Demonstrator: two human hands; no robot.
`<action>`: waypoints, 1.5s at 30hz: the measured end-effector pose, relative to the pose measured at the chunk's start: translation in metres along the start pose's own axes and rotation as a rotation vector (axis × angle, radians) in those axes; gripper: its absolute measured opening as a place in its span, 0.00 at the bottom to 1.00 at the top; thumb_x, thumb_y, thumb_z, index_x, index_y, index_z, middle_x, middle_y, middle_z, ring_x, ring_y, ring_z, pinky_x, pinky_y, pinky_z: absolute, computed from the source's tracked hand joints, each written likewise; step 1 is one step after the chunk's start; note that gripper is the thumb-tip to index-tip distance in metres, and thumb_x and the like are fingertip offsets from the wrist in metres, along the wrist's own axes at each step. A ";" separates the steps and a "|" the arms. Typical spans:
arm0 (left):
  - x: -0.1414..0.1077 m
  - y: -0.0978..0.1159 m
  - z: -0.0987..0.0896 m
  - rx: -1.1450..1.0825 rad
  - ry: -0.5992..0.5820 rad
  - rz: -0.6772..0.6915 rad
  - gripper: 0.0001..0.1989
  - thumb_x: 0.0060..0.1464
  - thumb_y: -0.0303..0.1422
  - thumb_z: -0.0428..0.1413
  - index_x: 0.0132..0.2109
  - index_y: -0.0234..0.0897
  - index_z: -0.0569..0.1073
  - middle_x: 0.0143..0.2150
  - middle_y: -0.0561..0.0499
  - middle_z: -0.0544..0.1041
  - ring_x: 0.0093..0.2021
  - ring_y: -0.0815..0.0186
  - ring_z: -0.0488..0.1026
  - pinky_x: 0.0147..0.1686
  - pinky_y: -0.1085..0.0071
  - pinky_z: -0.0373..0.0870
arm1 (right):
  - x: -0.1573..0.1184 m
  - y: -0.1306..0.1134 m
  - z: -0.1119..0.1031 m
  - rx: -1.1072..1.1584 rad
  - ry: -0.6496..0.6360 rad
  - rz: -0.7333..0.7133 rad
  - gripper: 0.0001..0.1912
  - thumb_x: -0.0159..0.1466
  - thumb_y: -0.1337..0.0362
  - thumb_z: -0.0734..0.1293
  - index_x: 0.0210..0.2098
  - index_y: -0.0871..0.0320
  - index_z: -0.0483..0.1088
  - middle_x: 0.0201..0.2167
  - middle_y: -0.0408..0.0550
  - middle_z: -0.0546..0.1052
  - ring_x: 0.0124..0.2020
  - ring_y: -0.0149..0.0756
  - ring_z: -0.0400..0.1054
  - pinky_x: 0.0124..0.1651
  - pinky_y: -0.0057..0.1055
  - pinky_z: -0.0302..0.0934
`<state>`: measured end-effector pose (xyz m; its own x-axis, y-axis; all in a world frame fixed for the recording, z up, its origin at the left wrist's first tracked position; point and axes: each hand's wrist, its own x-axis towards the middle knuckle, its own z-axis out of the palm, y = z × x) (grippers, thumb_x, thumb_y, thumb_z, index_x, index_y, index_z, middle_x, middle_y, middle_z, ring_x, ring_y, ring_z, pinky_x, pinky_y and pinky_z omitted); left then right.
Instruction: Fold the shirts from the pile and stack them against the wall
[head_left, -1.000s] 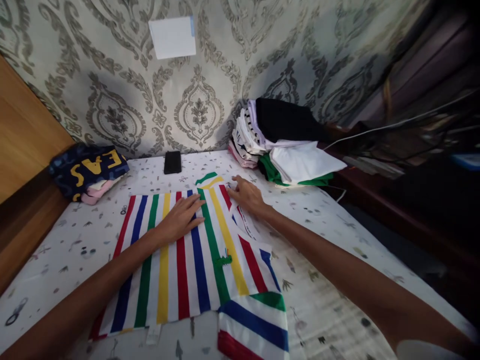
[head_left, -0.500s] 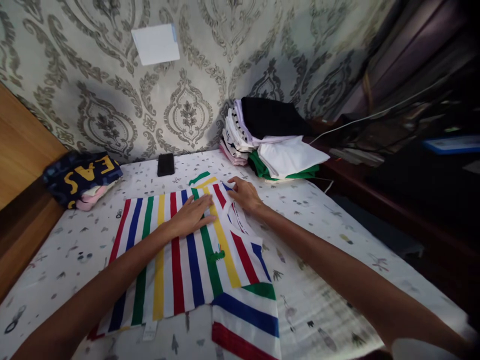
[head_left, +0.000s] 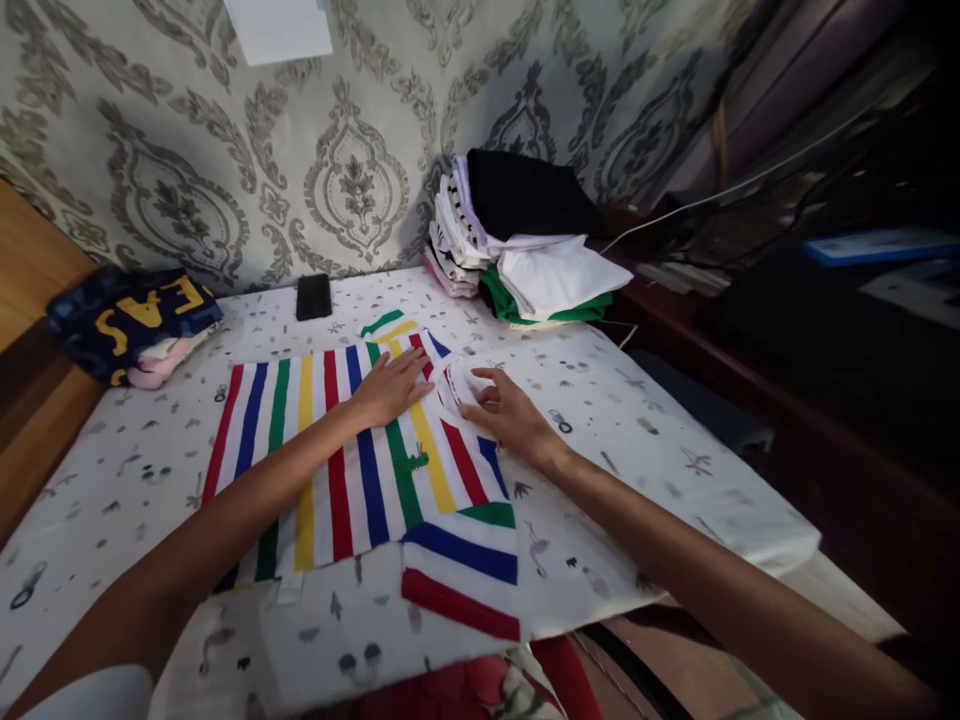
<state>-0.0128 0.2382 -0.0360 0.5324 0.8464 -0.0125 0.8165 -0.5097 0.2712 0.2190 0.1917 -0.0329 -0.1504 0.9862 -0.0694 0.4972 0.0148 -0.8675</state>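
Note:
A T-shirt with red, blue, green and yellow stripes on white (head_left: 365, 490) lies spread on the bed sheet, its neckline towards the right. A small green embroidered figure (head_left: 415, 462) decorates its chest. My left hand (head_left: 391, 388) rests flat on the upper part of the shirt, fingers stretched out. At the collar (head_left: 453, 382) is my right hand (head_left: 510, 415), its thumb and index finger apart and the other fingers slightly curled. It touches or hovers just over the neckline; which one is unclear. The near sleeve (head_left: 461, 580) lies flat towards me.
A stack of folded clothes (head_left: 529, 215) stands by the wall at the back right, with a white folded garment (head_left: 559, 275) in front. A black phone (head_left: 313, 297) lies near the wall. Dark blue folded clothing (head_left: 142, 322) sits at the left beside a wooden panel (head_left: 45, 300).
My right hand has moved from the far shoulder of the shirt towards me to the neckline. My left hand stays flat on the cloth, slightly nearer the collar. The view has tilted down.

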 end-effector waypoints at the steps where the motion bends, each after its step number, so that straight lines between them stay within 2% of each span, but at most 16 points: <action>1: -0.008 0.005 0.001 -0.008 -0.005 -0.005 0.33 0.70 0.50 0.35 0.72 0.34 0.54 0.76 0.39 0.50 0.76 0.55 0.44 0.72 0.48 0.41 | -0.009 -0.002 -0.001 -0.047 -0.025 -0.005 0.33 0.58 0.58 0.72 0.62 0.53 0.63 0.39 0.47 0.78 0.44 0.45 0.75 0.47 0.41 0.71; 4: -0.037 0.025 0.004 -0.035 -0.024 0.032 0.37 0.69 0.53 0.34 0.74 0.34 0.50 0.77 0.39 0.46 0.76 0.54 0.41 0.72 0.48 0.38 | -0.026 -0.004 -0.006 -0.121 -0.066 -0.013 0.34 0.56 0.65 0.71 0.62 0.52 0.64 0.45 0.49 0.78 0.48 0.46 0.73 0.49 0.40 0.70; 6: -0.058 0.040 0.006 -0.053 -0.056 0.084 0.38 0.68 0.55 0.34 0.74 0.35 0.48 0.77 0.40 0.45 0.77 0.54 0.39 0.73 0.49 0.36 | -0.032 -0.004 -0.009 -0.088 -0.051 0.025 0.33 0.56 0.66 0.71 0.61 0.53 0.65 0.44 0.49 0.78 0.45 0.43 0.74 0.45 0.38 0.71; 11: -0.105 0.074 0.013 -0.097 -0.123 0.203 0.37 0.68 0.55 0.35 0.75 0.41 0.44 0.77 0.44 0.44 0.77 0.57 0.38 0.73 0.53 0.34 | -0.057 -0.001 -0.010 0.171 -0.088 0.121 0.35 0.58 0.56 0.69 0.63 0.54 0.59 0.30 0.40 0.72 0.26 0.34 0.70 0.25 0.31 0.68; 16: -0.137 0.097 0.010 -0.222 -0.173 0.312 0.39 0.67 0.55 0.40 0.76 0.41 0.42 0.77 0.43 0.47 0.76 0.57 0.42 0.74 0.54 0.38 | -0.106 -0.005 0.001 0.157 -0.114 0.080 0.36 0.61 0.50 0.68 0.64 0.51 0.57 0.29 0.42 0.73 0.27 0.37 0.71 0.26 0.33 0.68; 18: -0.145 0.097 0.003 -0.286 -0.173 0.327 0.37 0.68 0.53 0.41 0.76 0.45 0.42 0.77 0.46 0.48 0.76 0.59 0.43 0.74 0.56 0.43 | -0.124 -0.007 0.006 0.108 -0.125 0.048 0.37 0.60 0.52 0.69 0.66 0.47 0.56 0.30 0.43 0.74 0.27 0.39 0.71 0.27 0.35 0.69; 21: -0.155 0.082 -0.004 -0.292 -0.103 0.226 0.33 0.70 0.50 0.40 0.75 0.50 0.42 0.77 0.50 0.48 0.76 0.59 0.44 0.73 0.55 0.47 | -0.142 -0.012 0.009 0.055 -0.169 0.033 0.34 0.60 0.54 0.70 0.64 0.44 0.61 0.27 0.42 0.72 0.26 0.39 0.69 0.25 0.34 0.67; 25: -0.177 0.050 -0.003 -0.146 -0.054 0.046 0.33 0.69 0.52 0.41 0.75 0.47 0.46 0.77 0.47 0.47 0.76 0.57 0.43 0.74 0.51 0.40 | -0.148 -0.013 0.005 0.233 -0.352 0.169 0.26 0.59 0.50 0.70 0.55 0.46 0.70 0.25 0.41 0.71 0.20 0.33 0.64 0.21 0.30 0.61; 28: -0.198 0.041 0.001 -0.078 -0.098 0.059 0.34 0.68 0.53 0.42 0.74 0.45 0.50 0.77 0.45 0.48 0.76 0.57 0.43 0.74 0.53 0.37 | -0.147 -0.007 -0.002 0.294 -0.454 0.260 0.23 0.58 0.46 0.71 0.50 0.49 0.73 0.22 0.39 0.69 0.16 0.29 0.60 0.19 0.27 0.56; 30: -0.211 0.043 0.001 -0.080 -0.116 0.105 0.35 0.67 0.53 0.43 0.74 0.46 0.50 0.76 0.46 0.49 0.76 0.58 0.44 0.74 0.55 0.38 | -0.144 -0.004 -0.011 0.203 -0.501 0.235 0.22 0.59 0.45 0.70 0.48 0.48 0.75 0.18 0.38 0.66 0.15 0.29 0.58 0.18 0.27 0.53; 34: -0.221 0.053 -0.007 -0.125 -0.118 0.180 0.34 0.68 0.52 0.43 0.75 0.49 0.48 0.76 0.50 0.51 0.75 0.60 0.49 0.73 0.60 0.44 | -0.131 -0.018 -0.026 -0.089 -0.464 -0.001 0.15 0.61 0.47 0.70 0.43 0.44 0.80 0.18 0.43 0.70 0.17 0.32 0.61 0.19 0.29 0.54; 37: -0.208 0.051 -0.015 -0.161 -0.078 0.185 0.31 0.70 0.48 0.41 0.75 0.52 0.46 0.75 0.54 0.53 0.74 0.61 0.50 0.72 0.62 0.49 | -0.103 -0.046 -0.015 -0.237 -0.417 -0.217 0.14 0.65 0.48 0.66 0.41 0.44 0.80 0.21 0.45 0.74 0.20 0.35 0.65 0.25 0.33 0.61; 39: -0.187 0.043 -0.019 -0.173 -0.026 0.132 0.29 0.71 0.47 0.38 0.75 0.51 0.46 0.76 0.54 0.53 0.75 0.61 0.49 0.72 0.60 0.51 | -0.070 -0.063 0.007 -0.289 -0.359 -0.359 0.16 0.68 0.51 0.61 0.46 0.45 0.79 0.27 0.46 0.79 0.27 0.39 0.71 0.34 0.37 0.68; 41: -0.155 0.030 -0.018 -0.165 0.034 0.040 0.30 0.71 0.47 0.37 0.75 0.46 0.47 0.76 0.50 0.52 0.75 0.59 0.48 0.71 0.57 0.52 | -0.026 -0.074 0.038 -0.330 -0.236 -0.495 0.19 0.70 0.56 0.58 0.53 0.48 0.76 0.45 0.49 0.81 0.44 0.43 0.76 0.50 0.41 0.69; 42: -0.137 0.022 -0.017 -0.151 0.062 -0.009 0.30 0.71 0.46 0.37 0.74 0.43 0.47 0.76 0.46 0.51 0.75 0.57 0.47 0.71 0.56 0.52 | -0.002 -0.078 0.054 -0.377 -0.185 -0.529 0.20 0.70 0.61 0.57 0.55 0.52 0.74 0.52 0.51 0.79 0.51 0.44 0.74 0.56 0.42 0.66; 45: -0.086 -0.001 -0.010 -0.090 0.102 -0.130 0.31 0.70 0.44 0.39 0.72 0.32 0.50 0.75 0.36 0.52 0.75 0.52 0.46 0.70 0.50 0.53 | 0.064 -0.082 0.095 -0.603 -0.107 -0.490 0.23 0.69 0.71 0.54 0.58 0.62 0.71 0.58 0.58 0.75 0.60 0.42 0.69 0.63 0.40 0.61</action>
<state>-0.0614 0.1672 -0.0258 0.3942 0.9180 0.0438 0.8514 -0.3827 0.3586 0.0871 0.2383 -0.0129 -0.5384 0.8236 0.1785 0.7267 0.5610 -0.3965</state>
